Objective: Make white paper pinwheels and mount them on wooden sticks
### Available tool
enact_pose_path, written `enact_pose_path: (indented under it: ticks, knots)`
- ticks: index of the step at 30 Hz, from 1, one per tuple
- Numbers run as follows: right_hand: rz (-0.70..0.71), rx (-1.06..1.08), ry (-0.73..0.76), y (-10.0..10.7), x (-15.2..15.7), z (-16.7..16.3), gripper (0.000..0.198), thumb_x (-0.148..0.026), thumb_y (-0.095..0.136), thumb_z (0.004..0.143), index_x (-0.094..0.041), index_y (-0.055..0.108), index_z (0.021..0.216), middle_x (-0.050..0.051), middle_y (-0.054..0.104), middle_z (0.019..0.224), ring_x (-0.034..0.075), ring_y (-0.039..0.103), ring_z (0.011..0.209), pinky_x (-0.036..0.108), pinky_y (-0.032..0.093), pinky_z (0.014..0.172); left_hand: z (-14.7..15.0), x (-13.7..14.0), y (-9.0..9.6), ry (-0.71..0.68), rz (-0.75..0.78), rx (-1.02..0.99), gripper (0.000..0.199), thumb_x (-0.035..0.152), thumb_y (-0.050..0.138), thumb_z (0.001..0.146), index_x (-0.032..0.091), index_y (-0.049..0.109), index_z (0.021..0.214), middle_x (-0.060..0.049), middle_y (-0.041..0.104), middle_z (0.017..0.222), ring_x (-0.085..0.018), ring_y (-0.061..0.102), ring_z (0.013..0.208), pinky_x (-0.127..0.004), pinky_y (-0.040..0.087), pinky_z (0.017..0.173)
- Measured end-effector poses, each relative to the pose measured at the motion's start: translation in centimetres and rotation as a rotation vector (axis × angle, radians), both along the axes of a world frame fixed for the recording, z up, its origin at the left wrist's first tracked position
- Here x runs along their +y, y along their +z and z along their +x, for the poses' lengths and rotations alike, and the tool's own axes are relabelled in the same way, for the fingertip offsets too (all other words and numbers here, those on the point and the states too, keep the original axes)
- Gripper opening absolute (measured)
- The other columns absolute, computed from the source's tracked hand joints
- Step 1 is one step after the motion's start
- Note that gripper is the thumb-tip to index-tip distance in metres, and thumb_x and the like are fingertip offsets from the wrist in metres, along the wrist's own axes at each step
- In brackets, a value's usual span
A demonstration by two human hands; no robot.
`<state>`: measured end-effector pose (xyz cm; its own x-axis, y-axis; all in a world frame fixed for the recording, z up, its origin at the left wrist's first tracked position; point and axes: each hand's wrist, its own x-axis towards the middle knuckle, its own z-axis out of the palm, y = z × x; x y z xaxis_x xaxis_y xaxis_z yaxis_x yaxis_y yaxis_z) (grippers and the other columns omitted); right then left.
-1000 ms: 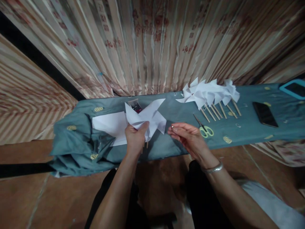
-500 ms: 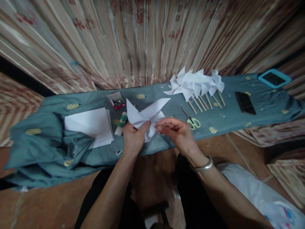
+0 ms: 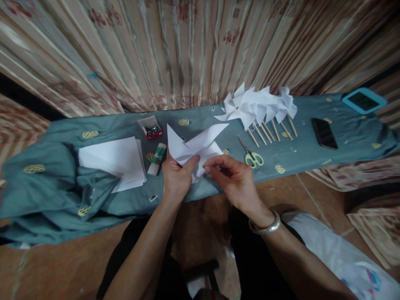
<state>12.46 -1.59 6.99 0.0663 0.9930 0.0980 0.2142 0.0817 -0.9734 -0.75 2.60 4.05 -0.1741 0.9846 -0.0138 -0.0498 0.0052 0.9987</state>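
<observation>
A white paper pinwheel (image 3: pixel 195 146) with folded blades is gripped by my left hand (image 3: pixel 177 179), whose thumb presses on its middle. Close to that thumb, my right hand (image 3: pixel 235 179) pinches a tiny metallic thumbtack (image 3: pixel 204 166), mostly hidden by the fingertips. The tack is beside the centre of the paper; whether it touches is unclear. Left of my hands lie a glue stick (image 3: pixel 156 159) and a small open box (image 3: pixel 150 127) of silvery tacks. Green-handled scissors (image 3: pixel 252 157) rest just right of my right hand.
Several pinwheels (image 3: pixel 258 106) on wooden sticks lie in an overlapping row at the back right. A stack of white paper (image 3: pixel 109 158) is on the left of the cloth-covered table (image 3: pixel 175 121). A phone (image 3: pixel 324 133) and a blue-framed device (image 3: pixel 364 101) lie far right. Curtains hang behind.
The view has shifted slightly. My right fingertips remain near the pinwheel's centre, with the hand turned a little; my left hand keeps its hold.
</observation>
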Motion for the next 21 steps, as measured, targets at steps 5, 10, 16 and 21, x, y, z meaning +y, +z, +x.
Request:
enact_pose_path:
  ticks: [5,10,16,21]
  knots:
    - [-0.009,0.09,0.001,0.5,-0.1,-0.1,0.007,-0.021,0.071,0.077,-0.023,0.071,0.084,-0.002,0.07,0.077,0.012,0.061,0.07,0.026,0.048,0.067,-0.3,0.2,-0.2,0.023,0.042,0.08,0.021,0.029,0.074,0.065,0.014,0.073,0.082,-0.006,0.076,0.087,-0.022,0.07,0.081,-0.03,0.053,0.074]
    - [-0.016,0.125,-0.005,0.6,0.3,0.2,0.005,-0.019,0.072,0.074,-0.022,0.071,0.078,-0.003,0.068,0.072,0.011,0.058,0.064,0.025,0.047,0.062,-0.1,0.1,-0.2,0.017,0.052,0.088,0.02,0.028,0.075,0.065,0.015,0.073,0.08,-0.005,0.076,0.086,-0.022,0.07,0.081,-0.031,0.054,0.074]
    - [0.137,-0.19,-0.016,0.7,-0.2,0.5,0.009,-0.018,0.063,0.084,-0.024,0.069,0.087,-0.001,0.07,0.08,0.015,0.062,0.075,0.029,0.05,0.072,0.1,-0.1,-0.3,-0.023,0.054,0.061,0.017,0.025,0.073,0.067,0.016,0.074,0.082,-0.004,0.077,0.083,-0.022,0.071,0.076,-0.03,0.055,0.069]
    - [0.332,-0.466,0.036,1.5,-0.7,0.5,0.015,-0.016,0.055,0.09,-0.024,0.067,0.092,0.003,0.071,0.09,0.018,0.064,0.087,0.033,0.051,0.082,0.1,-0.1,-0.3,-0.021,0.055,0.089,0.02,0.027,0.073,0.068,0.015,0.074,0.084,-0.004,0.077,0.083,-0.023,0.071,0.076,-0.03,0.054,0.067]
